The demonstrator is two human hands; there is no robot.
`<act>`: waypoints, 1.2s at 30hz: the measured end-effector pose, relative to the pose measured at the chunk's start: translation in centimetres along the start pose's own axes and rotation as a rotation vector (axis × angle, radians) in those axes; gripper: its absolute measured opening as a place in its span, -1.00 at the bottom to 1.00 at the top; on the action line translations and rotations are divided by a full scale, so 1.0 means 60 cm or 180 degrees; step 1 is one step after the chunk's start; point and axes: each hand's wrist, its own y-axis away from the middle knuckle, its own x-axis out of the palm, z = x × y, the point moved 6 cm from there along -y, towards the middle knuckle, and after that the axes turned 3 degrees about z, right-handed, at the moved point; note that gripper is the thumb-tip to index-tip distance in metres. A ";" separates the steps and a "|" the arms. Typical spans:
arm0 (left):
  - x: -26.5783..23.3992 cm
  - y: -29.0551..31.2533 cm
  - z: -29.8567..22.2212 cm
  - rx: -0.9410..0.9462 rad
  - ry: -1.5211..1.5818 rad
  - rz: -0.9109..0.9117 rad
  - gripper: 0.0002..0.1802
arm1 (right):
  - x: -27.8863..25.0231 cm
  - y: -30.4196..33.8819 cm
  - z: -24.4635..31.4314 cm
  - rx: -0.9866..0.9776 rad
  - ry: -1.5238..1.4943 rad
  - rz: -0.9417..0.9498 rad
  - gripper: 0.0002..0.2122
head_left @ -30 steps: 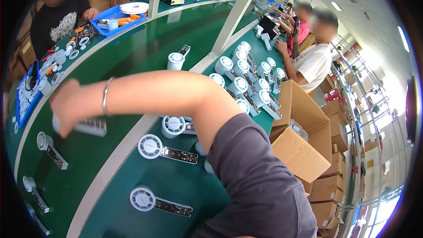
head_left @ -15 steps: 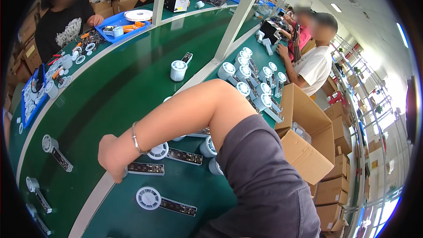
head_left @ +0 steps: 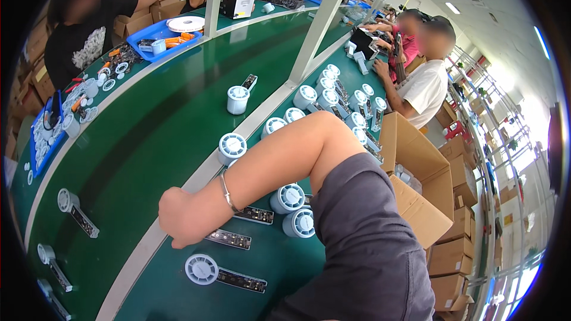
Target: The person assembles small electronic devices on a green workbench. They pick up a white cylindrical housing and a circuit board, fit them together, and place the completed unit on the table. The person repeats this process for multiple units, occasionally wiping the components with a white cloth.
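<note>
My right hand (head_left: 185,217), with a metal bangle at the wrist, reaches across from the right and is curled closed at the border between the green belt and the bench. Its fingers are hidden beneath it. From under it juts the handle of a pale blue handheld fan (head_left: 231,239), its circuit board exposed; the hand covers the fan's round head. Just nearer me lies another such fan (head_left: 201,269), slotted head up, handle pointing right. More fans stand beyond, among them one head (head_left: 288,198) beside my forearm and one (head_left: 232,147) above the wrist. My left hand is out of view.
Several fans (head_left: 76,211) lie on the green belt (head_left: 148,137) at left, another (head_left: 238,100) farther off. An open cardboard box (head_left: 416,166) stands right of the bench. A white metal post (head_left: 321,30) rises beyond. Co-workers sit across and along the bench; blue trays (head_left: 160,30) hold parts.
My right hand has moved right, from the belt's edge toward the bench, and the fan under it has shifted right too. A co-worker at far left has stretched out an arm.
</note>
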 end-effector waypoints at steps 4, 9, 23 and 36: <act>-0.001 0.000 -0.001 -0.0026 0.0007 0.0023 -0.25 | 0.011 -0.005 0.016 -0.0244 0.0014 -0.0827 -0.56; 0.000 0.001 0.000 0.0077 -0.0021 -0.0042 -0.25 | 0.002 0.000 0.027 -0.0389 0.0021 -0.0994 -0.59; 0.002 0.001 0.002 0.0037 -0.0016 -0.0028 -0.25 | 0.041 -0.025 0.025 -0.0201 0.0740 -0.0261 -0.85; 0.001 -0.002 -0.001 0.0037 0.0023 -0.0031 -0.25 | 0.055 -0.032 0.017 -0.0222 0.0482 -0.0608 -0.79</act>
